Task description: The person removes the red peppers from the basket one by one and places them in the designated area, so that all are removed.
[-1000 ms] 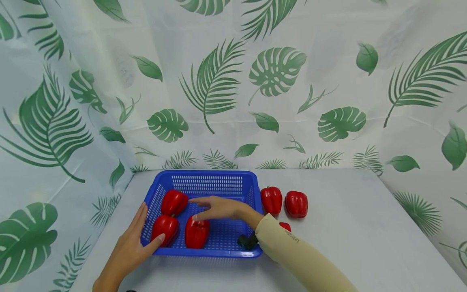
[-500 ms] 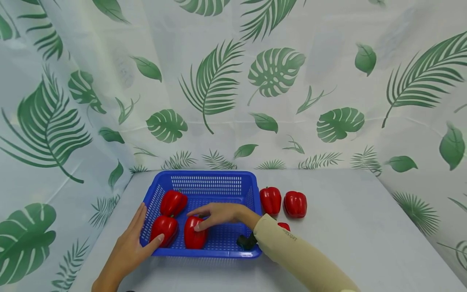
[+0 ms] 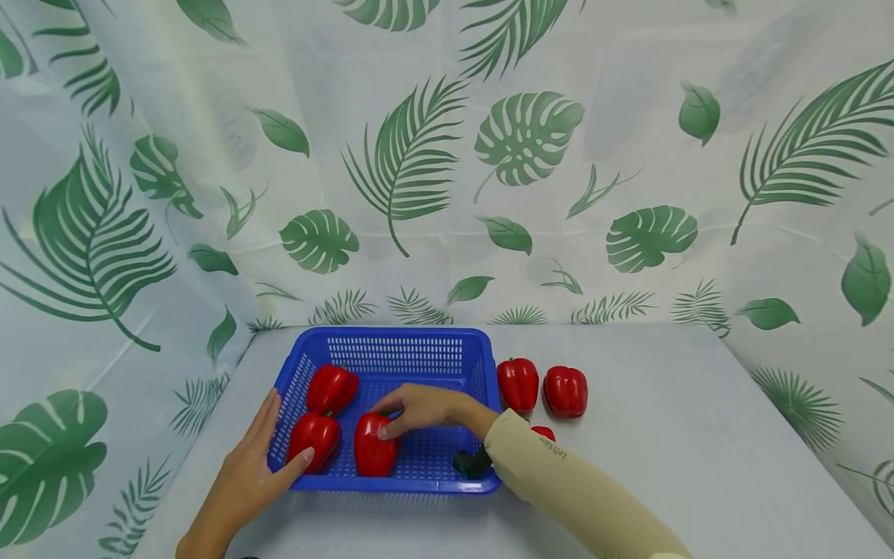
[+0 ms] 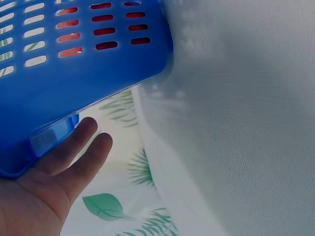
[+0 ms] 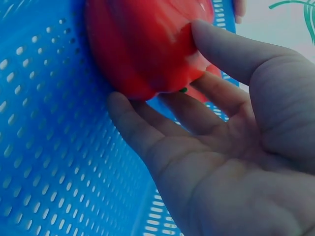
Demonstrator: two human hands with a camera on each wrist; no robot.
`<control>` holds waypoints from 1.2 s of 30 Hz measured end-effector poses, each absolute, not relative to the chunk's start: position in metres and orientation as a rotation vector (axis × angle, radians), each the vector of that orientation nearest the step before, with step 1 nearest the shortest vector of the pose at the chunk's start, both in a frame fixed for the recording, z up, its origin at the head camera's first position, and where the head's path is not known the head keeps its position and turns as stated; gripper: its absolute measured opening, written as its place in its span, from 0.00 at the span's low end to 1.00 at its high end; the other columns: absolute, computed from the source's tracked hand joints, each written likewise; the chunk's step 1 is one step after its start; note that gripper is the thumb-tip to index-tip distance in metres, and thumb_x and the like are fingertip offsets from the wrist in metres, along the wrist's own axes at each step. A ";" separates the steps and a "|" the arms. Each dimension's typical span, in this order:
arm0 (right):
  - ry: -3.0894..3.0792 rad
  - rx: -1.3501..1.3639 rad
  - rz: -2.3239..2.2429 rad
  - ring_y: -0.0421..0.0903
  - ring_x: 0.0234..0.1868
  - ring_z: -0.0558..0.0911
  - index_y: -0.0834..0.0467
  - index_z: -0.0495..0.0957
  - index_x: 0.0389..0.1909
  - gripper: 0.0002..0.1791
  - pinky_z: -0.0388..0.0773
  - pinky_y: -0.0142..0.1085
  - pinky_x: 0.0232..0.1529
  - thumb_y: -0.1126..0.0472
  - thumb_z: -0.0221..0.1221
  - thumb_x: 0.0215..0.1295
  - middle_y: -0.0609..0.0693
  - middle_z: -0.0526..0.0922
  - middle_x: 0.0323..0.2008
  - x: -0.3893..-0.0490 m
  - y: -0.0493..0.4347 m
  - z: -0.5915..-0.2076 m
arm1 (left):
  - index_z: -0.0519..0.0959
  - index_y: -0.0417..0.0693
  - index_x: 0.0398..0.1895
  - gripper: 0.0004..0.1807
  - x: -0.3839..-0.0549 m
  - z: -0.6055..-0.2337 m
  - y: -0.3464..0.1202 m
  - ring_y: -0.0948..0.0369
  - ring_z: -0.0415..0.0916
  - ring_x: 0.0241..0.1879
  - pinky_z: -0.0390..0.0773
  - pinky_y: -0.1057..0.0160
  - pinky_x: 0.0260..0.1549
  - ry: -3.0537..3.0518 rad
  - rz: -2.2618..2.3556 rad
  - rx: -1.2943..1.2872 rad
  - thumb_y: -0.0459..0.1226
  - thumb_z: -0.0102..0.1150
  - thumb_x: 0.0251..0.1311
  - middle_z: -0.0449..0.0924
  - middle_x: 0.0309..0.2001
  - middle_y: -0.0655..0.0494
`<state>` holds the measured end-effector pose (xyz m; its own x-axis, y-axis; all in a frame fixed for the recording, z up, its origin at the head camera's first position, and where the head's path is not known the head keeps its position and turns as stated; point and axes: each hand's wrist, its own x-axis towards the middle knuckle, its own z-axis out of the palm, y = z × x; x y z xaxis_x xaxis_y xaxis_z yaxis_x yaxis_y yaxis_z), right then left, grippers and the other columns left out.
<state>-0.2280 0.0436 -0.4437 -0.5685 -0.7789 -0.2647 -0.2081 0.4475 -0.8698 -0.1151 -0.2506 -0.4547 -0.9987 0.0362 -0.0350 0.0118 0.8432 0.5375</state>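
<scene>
One pepper (image 3: 373, 450) is pinched by the right hand (image 3: 424, 406), the basket (image 3: 405, 484) touched by the straight-fingered left hand (image 3: 251, 470).

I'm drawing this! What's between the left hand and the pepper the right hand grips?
In the head view, another pepper inside the basket lies between the left hand and the gripped pepper.

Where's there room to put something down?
Plenty of white tabletop lies bare right of the rightmost red bell pepper. In the blue perforated plastic basket, some floor is bare between the pepper in the right hand's grip and a dark green lump. Crowded: the basket's left, with two peppers.
</scene>
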 end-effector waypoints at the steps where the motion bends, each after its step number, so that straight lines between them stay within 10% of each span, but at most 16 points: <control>1: 2.040 -0.826 -1.091 0.46 0.62 0.83 0.61 0.82 0.68 0.25 0.82 0.38 0.61 0.60 0.68 0.72 0.48 0.88 0.57 -0.228 0.044 -0.444 | 0.40 0.37 0.87 0.66 -0.115 -0.455 -0.250 0.28 0.46 0.80 0.65 0.25 0.63 2.971 0.865 0.036 0.66 0.63 0.64 0.40 0.86 0.34; 36: 2.013 -0.616 -1.474 0.48 0.45 0.87 0.63 0.84 0.64 0.24 0.83 0.59 0.59 0.56 0.68 0.72 0.51 0.90 0.50 -0.235 0.054 -0.427 | 0.39 0.37 0.87 0.66 -0.116 -0.454 -0.250 0.29 0.44 0.80 0.64 0.26 0.64 2.950 0.822 0.005 0.66 0.63 0.64 0.38 0.86 0.34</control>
<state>-0.2353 0.0544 -0.4269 -0.7351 -0.6561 -0.1708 -0.0350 0.2883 -0.9569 -0.1159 -0.2498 -0.4539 -0.9969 0.0242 -0.0753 -0.0182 0.8562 0.5163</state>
